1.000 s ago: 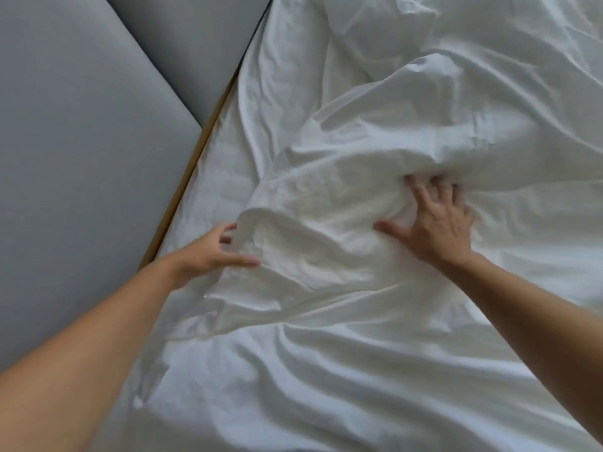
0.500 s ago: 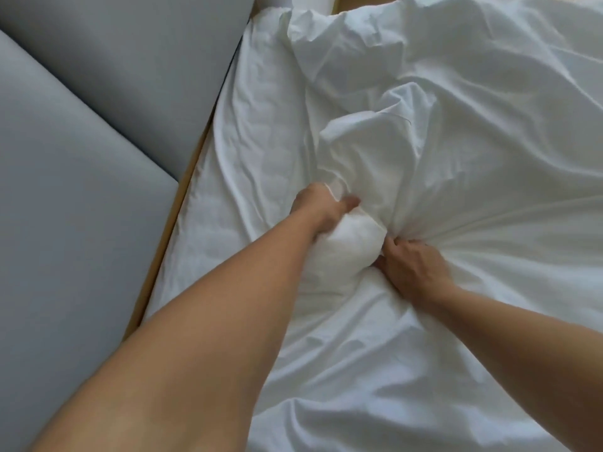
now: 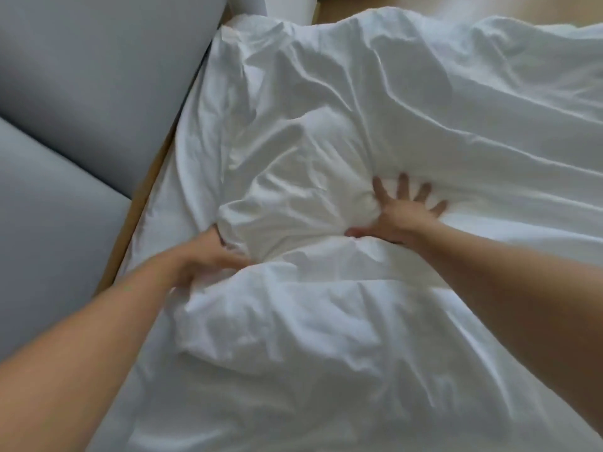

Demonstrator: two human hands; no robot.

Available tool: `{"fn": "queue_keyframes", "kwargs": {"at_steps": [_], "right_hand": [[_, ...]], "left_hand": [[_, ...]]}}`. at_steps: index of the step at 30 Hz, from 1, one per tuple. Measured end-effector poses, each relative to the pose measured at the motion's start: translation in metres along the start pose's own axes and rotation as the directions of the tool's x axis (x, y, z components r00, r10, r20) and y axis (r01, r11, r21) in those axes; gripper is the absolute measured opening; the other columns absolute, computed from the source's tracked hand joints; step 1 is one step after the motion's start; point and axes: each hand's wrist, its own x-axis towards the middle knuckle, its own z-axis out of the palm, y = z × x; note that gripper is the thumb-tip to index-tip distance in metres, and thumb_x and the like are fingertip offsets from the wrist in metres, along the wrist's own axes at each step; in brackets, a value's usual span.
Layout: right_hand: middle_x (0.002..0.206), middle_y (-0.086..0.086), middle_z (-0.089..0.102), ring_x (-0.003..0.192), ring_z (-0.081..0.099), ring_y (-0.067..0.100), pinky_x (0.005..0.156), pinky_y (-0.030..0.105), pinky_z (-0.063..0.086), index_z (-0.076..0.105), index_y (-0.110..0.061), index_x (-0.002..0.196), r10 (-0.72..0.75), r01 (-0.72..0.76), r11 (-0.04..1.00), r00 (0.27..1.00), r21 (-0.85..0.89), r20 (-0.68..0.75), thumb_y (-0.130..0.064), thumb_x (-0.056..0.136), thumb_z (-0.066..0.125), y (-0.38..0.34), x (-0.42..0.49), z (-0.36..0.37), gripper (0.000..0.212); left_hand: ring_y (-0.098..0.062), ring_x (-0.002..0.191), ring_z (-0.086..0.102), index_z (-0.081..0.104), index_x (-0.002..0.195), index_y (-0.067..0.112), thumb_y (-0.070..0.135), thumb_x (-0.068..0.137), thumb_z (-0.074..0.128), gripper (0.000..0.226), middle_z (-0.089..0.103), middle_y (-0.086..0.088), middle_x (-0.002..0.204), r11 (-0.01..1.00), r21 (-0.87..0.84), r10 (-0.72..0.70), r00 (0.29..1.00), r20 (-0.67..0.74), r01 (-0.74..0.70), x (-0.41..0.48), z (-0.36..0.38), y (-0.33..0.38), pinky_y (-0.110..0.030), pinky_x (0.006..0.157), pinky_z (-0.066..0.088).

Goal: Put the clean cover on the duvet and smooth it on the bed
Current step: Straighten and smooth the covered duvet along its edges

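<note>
Hands: two, left hand (image 3: pixel 208 257), right hand (image 3: pixel 403 218). White duvet cover (image 3: pixel 375 102): one. Grey padded panels (image 3: pixel 98 70): two.

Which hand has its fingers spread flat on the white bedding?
The right hand, fingers fanned on the white cover; the left hand is blurred, half tucked against a fold.

Left side: two grey padded panels, the upper panel (image 3: pixel 98 76) and the lower panel (image 3: pixel 49 239), meet along a diagonal seam; surfaces matte and plain. A tan wooden edge (image 3: pixel 125 236) runs diagonally along their right border. Top of frame: a tan wood-toned surface (image 3: pixel 424 8) and a white object (image 3: pixel 270 8), cut off and not identifiable; light is soft and diffuse, brightest toward the upper right.
</note>
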Motion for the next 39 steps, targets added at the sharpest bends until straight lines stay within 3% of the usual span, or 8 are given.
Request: {"fn": "queue_keyframes", "kwargs": {"at_steps": [6,12,16,21,25,29,33,39], "right_hand": [[0.159,0.005,-0.040,0.142,-0.031,0.052,0.106,0.080,-0.011,-0.028,-0.048,0.149,-0.023,0.023,1.000,1.000,-0.017,-0.019,-0.097,0.044,0.062,-0.005,0.026,0.013,0.146],[0.157,0.018,-0.039,0.143,-0.031,0.052,0.113,0.071,-0.013,-0.034,-0.032,0.150,-0.137,0.123,0.989,0.972,-0.085,-0.189,-0.109,0.037,0.035,0.006,0.052,0.037,0.152],[0.159,0.017,-0.035,0.146,-0.030,0.043,0.115,0.066,-0.016,-0.030,-0.030,0.152,-0.182,0.163,0.983,0.941,-0.089,-0.287,-0.112,0.038,0.022,0.012,0.065,0.049,0.150],[0.166,0.022,-0.010,0.153,-0.011,0.039,0.120,0.059,-0.011,-0.007,-0.026,0.160,-0.254,0.245,0.967,0.866,-0.077,-0.431,-0.110,0.047,0.014,0.014,0.076,0.050,0.142],[0.166,0.023,0.010,0.154,0.006,0.040,0.122,0.059,0.004,0.026,-0.019,0.158,-0.299,0.288,0.951,0.782,-0.110,-0.546,-0.102,0.060,0.031,0.015,0.079,0.051,0.128],[0.163,0.021,0.023,0.152,0.016,0.040,0.123,0.057,0.009,0.039,-0.017,0.152,-0.312,0.308,0.944,0.732,-0.114,-0.606,-0.098,0.067,0.036,0.017,0.083,0.053,0.118],[0.159,0.021,0.032,0.148,0.027,0.043,0.122,0.057,0.011,0.043,-0.016,0.151,-0.312,0.310,0.944,0.718,-0.116,-0.622,-0.098,0.069,0.035,0.017,0.088,0.054,0.116],[0.156,0.022,0.037,0.144,0.033,0.044,0.121,0.060,0.015,0.044,-0.016,0.150,-0.313,0.305,0.944,0.705,-0.127,-0.637,-0.096,0.070,0.036,0.017,0.094,0.054,0.114]], "left_hand": [[-0.018,0.119,0.058,0.043,0.149,0.016,0.070,0.054,0.087,0.118,0.055,0.002,0.139,0.958,-0.230,0.053,0.899,-0.434,-0.168,0.054,-0.040,0.082,-0.035,0.098,0.049],[-0.020,0.095,0.071,0.065,0.123,0.013,0.082,0.035,0.086,0.113,0.073,-0.002,0.115,0.935,-0.348,-0.039,0.959,-0.282,-0.065,0.120,-0.004,0.138,-0.037,0.092,0.055],[-0.023,0.092,0.075,0.073,0.112,0.011,0.075,0.069,0.072,0.076,0.076,-0.005,0.104,0.835,-0.535,0.102,0.992,-0.076,-0.127,0.141,-0.003,0.175,-0.042,0.084,0.062],[-0.024,0.099,0.073,0.071,0.099,0.013,0.014,0.087,0.077,0.013,0.076,-0.009,0.107,0.990,-0.119,0.078,0.997,-0.022,-0.080,0.161,0.021,0.215,-0.042,0.086,0.061],[-0.026,0.099,0.063,0.061,0.112,0.013,0.018,0.085,0.075,0.031,0.064,-0.007,0.114,0.953,0.300,0.167,0.772,-0.613,0.033,0.181,-0.020,0.212,-0.032,0.082,0.053],[-0.036,0.125,0.054,0.053,0.130,0.008,0.034,0.084,0.075,0.058,0.054,-0.017,0.138,0.878,0.427,0.193,0.656,-0.730,0.216,0.198,-0.053,0.188,-0.043,0.099,0.046],[-0.027,0.112,0.067,0.053,0.139,0.014,0.079,0.020,0.088,0.140,0.064,-0.007,0.134,0.970,-0.238,-0.169,0.841,-0.514,0.049,0.212,-0.064,0.177,-0.045,0.098,0.054],[-0.020,0.088,0.076,0.077,0.103,0.016,0.041,0.088,0.073,0.030,0.078,-0.004,0.099,0.963,-0.266,-0.037,0.998,0.057,0.050,0.185,-0.066,0.227,-0.041,0.077,0.063]]}}
